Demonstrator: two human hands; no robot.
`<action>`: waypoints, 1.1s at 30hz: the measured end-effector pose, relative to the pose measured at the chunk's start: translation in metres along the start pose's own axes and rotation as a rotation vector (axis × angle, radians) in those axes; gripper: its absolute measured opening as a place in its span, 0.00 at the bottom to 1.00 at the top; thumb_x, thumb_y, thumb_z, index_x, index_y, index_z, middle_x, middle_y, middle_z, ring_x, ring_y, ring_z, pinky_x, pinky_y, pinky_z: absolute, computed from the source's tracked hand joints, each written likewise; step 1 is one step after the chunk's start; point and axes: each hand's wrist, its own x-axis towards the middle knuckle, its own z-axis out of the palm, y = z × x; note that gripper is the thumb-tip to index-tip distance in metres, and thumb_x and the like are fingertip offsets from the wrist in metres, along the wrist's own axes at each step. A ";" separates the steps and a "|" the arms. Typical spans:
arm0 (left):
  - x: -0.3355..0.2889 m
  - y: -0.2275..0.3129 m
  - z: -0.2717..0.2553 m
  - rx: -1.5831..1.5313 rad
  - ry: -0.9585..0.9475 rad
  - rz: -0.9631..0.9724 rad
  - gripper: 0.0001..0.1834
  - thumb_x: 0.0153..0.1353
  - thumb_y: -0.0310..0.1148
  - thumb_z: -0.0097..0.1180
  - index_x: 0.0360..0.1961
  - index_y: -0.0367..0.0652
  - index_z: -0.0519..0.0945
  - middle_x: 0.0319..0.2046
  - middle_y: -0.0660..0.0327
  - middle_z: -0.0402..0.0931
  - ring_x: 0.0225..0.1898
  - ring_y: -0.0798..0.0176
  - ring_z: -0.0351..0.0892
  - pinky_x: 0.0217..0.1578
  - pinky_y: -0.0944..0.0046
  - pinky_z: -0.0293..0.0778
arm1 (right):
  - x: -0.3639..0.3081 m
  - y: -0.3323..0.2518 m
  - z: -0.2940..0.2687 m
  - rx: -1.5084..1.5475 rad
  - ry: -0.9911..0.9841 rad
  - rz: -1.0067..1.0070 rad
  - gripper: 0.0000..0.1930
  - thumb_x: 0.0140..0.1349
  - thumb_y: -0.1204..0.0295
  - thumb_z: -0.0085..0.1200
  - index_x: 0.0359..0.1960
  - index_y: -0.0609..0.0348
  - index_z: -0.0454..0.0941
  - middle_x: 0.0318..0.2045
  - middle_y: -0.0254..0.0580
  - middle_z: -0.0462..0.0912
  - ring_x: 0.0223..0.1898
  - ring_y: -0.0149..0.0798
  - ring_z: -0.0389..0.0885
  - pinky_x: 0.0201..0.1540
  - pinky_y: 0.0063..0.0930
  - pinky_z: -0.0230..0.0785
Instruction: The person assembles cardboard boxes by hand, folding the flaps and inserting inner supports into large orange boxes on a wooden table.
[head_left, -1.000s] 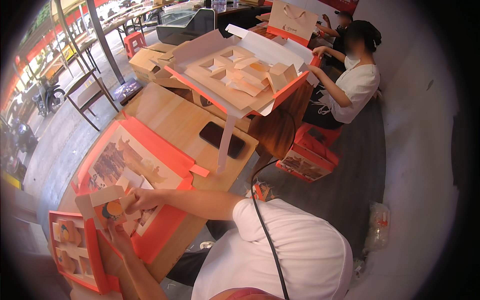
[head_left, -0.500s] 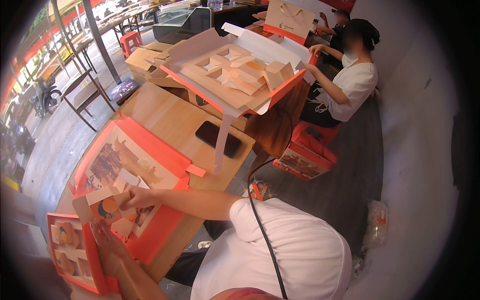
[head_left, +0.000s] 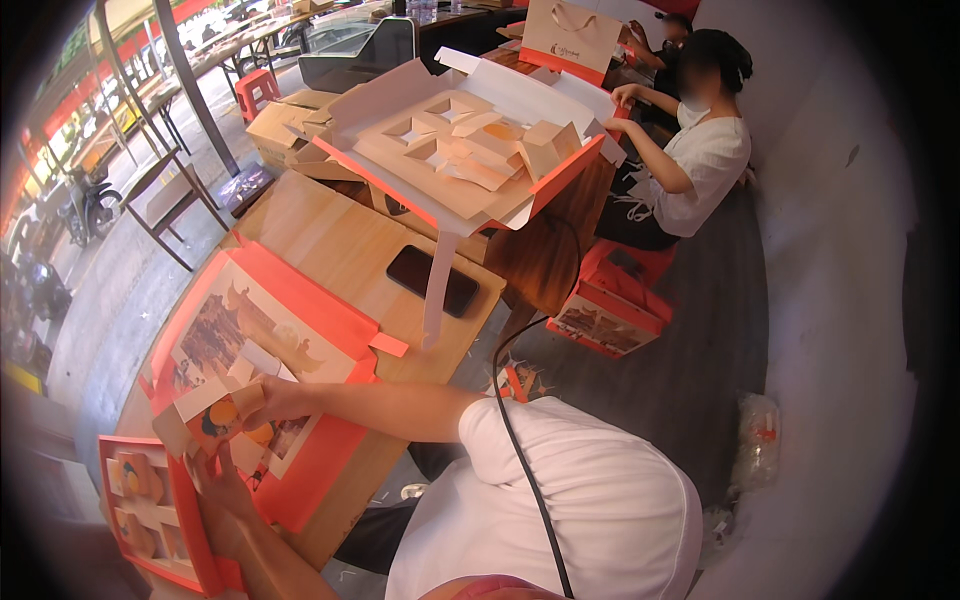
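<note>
Above the left part of the table, I have a small beige cardboard box [head_left: 213,418] with an orange and dark print, its flaps standing out. My right hand [head_left: 277,400] grips the side of it nearer my body, fingers wrapped over the edge. At its lower edge my left hand [head_left: 218,486] holds it from below, some fingers hidden behind the card. Beneath both hands lies a flat, unfolded red carton sheet [head_left: 345,327] with a printed landscape. Next to my left hand a red tray box [head_left: 205,540] stands tilted, with similar small printed boxes in its compartments.
A phone [head_left: 433,280] lies on the wooden table [head_left: 320,225]. Beyond it sits a large opened carton [head_left: 400,180] with cardboard inserts. A black cable [head_left: 520,440] crosses my shirt. On the right a seated person [head_left: 705,150] works near a red gift bag [head_left: 610,315].
The small box has shifted slightly to the right and tilted in my hands. My left hand's fingers have spread a little along its lower edge.
</note>
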 end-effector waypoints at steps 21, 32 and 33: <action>-0.002 0.019 0.010 -0.170 0.169 -0.346 0.15 0.65 0.38 0.63 0.30 0.35 0.80 0.27 0.64 0.77 0.32 0.68 0.74 0.36 0.66 0.71 | -0.002 -0.001 0.003 -0.199 0.050 -0.094 0.19 0.59 0.60 0.66 0.40 0.63 0.77 0.27 0.33 0.80 0.29 0.26 0.77 0.24 0.22 0.71; -0.009 0.020 0.020 -0.307 0.149 -0.431 0.15 0.65 0.40 0.62 0.38 0.35 0.84 0.35 0.59 0.83 0.34 0.67 0.80 0.38 0.66 0.78 | -0.004 0.001 0.004 -0.001 0.096 0.045 0.25 0.64 0.58 0.62 0.57 0.58 0.71 0.46 0.37 0.80 0.44 0.29 0.79 0.40 0.25 0.77; -0.010 0.023 0.020 -0.256 0.126 -0.400 0.16 0.66 0.39 0.61 0.38 0.34 0.84 0.35 0.59 0.83 0.34 0.67 0.80 0.38 0.67 0.78 | -0.004 -0.002 0.003 0.001 0.099 0.061 0.26 0.64 0.58 0.62 0.58 0.58 0.69 0.47 0.37 0.80 0.45 0.30 0.79 0.41 0.26 0.77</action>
